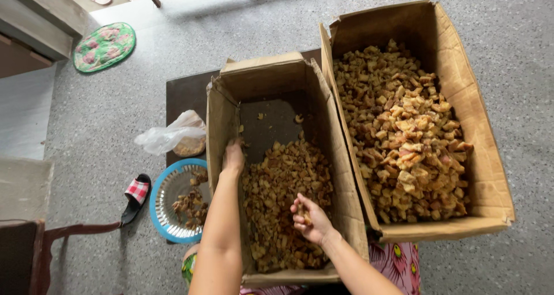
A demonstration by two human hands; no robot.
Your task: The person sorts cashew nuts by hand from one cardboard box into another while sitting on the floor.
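Two open cardboard boxes stand side by side on a dark low table. The nearer, smaller box is partly filled with brown dried chunks. My left hand rests on the box's left wall, fingers over the edge. Over the heap inside this box, my right hand has its fingers curled around a few of the brown pieces. The larger box on the right holds a fuller pile of lighter, yellowish-brown chunks.
A blue-rimmed metal plate with a few brown pieces lies left of the smaller box. A clear plastic bag sits beyond it. On the grey floor are a checked slipper, a round green mat and a chair.
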